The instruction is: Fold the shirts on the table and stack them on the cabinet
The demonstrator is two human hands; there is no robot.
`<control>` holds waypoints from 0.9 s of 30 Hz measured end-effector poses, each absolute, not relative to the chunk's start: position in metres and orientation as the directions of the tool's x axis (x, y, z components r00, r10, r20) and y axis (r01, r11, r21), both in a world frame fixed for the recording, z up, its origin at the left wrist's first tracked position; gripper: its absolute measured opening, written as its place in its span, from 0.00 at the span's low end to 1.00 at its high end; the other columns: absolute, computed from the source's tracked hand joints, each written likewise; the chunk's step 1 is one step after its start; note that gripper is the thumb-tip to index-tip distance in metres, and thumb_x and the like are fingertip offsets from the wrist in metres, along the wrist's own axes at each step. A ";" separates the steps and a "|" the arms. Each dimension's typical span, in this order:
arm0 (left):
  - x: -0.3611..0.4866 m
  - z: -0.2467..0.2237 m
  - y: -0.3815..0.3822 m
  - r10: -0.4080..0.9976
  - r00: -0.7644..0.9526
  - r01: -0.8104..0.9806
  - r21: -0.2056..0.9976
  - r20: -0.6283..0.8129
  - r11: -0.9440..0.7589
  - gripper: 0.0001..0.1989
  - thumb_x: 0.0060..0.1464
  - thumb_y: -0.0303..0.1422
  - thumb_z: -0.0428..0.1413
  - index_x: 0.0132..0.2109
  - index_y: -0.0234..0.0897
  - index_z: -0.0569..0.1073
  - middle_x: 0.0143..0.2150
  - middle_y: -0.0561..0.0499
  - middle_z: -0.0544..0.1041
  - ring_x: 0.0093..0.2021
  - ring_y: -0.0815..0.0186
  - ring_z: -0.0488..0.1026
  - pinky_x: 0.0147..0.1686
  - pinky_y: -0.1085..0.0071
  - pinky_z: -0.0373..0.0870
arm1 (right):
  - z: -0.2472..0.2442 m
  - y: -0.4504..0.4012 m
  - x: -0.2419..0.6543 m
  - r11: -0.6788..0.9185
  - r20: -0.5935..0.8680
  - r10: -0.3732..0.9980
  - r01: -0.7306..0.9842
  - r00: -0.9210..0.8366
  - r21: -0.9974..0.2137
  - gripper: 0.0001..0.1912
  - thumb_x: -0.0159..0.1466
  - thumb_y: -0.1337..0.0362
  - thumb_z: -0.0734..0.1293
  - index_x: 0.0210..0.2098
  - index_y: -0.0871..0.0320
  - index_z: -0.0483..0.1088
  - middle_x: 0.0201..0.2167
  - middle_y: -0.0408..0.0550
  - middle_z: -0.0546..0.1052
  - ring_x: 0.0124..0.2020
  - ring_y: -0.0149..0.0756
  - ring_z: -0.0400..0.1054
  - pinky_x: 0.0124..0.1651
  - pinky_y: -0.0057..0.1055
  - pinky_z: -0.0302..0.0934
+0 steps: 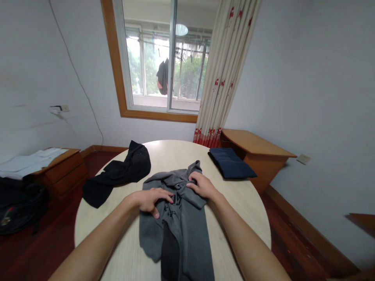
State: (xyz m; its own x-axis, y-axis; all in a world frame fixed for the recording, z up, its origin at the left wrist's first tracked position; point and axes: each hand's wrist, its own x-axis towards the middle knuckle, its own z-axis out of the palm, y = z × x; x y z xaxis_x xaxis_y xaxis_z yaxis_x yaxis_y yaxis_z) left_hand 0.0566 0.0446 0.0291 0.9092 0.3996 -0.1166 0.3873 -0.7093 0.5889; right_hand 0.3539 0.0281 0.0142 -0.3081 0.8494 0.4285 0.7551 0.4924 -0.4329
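Note:
A crumpled grey garment (pixel 193 230) with black lettering and a darker panel lies on a round pale table (pixel 234 218). Its long part runs toward me over the near side; whether it is a top or trousers I cannot tell. My left hand (pixel 152 199) rests on its left half, fingers stretched out and thumb apart. At the garment's upper right, my right hand (pixel 202 186) has its fingers bent around a bunched fold of the cloth. Part of the lettering is hidden in creases.
A black garment (pixel 125 168) lies loosely at the table's left edge. On the far right sits a folded navy cloth (pixel 231 162). Beyond stand a wooden desk (pixel 254 142) and a patterned curtain (pixel 219 86). A low cabinet (pixel 67 171) with papers is at left.

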 end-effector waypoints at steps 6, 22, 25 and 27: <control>0.066 0.032 0.042 0.532 0.847 0.436 0.579 -0.005 -0.689 0.34 0.38 0.34 0.71 0.55 0.44 0.74 0.54 0.46 0.75 0.54 0.52 0.71 0.55 0.59 0.66 | 0.016 0.037 0.389 0.211 0.618 0.701 0.724 0.356 -0.657 0.15 0.64 0.50 0.64 0.36 0.56 0.70 0.34 0.49 0.76 0.35 0.41 0.68 0.41 0.35 0.60; 0.065 0.043 0.043 0.574 0.759 0.288 0.634 0.306 -0.718 0.07 0.53 0.38 0.63 0.32 0.39 0.78 0.34 0.50 0.78 0.37 0.63 0.73 0.40 0.68 0.67 | 0.044 0.006 0.341 0.631 0.610 0.739 0.611 -0.286 -0.478 0.09 0.63 0.66 0.64 0.40 0.55 0.76 0.42 0.51 0.79 0.44 0.41 0.72 0.51 0.40 0.65; 0.056 0.048 0.050 0.702 0.486 0.223 0.702 0.521 -0.676 0.10 0.54 0.40 0.60 0.32 0.38 0.75 0.32 0.51 0.76 0.35 0.63 0.72 0.38 0.69 0.67 | 0.034 0.007 0.342 0.583 0.410 0.813 0.596 -0.415 -0.553 0.17 0.58 0.66 0.70 0.48 0.55 0.75 0.53 0.53 0.75 0.43 0.40 0.72 0.47 0.38 0.67; 0.042 0.048 0.064 0.775 0.132 0.183 0.754 0.617 -0.631 0.13 0.54 0.43 0.60 0.33 0.38 0.74 0.30 0.52 0.73 0.32 0.65 0.71 0.35 0.70 0.67 | 0.026 0.010 0.345 0.521 0.298 0.851 0.629 -0.433 -0.577 0.25 0.54 0.64 0.74 0.52 0.55 0.74 0.53 0.54 0.74 0.41 0.40 0.72 0.45 0.37 0.67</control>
State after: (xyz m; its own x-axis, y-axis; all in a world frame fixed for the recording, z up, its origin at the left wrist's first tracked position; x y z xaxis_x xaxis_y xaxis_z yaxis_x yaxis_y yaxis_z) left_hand 0.0417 0.0636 0.0477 0.1320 0.7754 0.6175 0.1828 -0.6313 0.7537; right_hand 0.3448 0.0102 0.0260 -0.4325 0.8511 0.2976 0.6289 0.5213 -0.5769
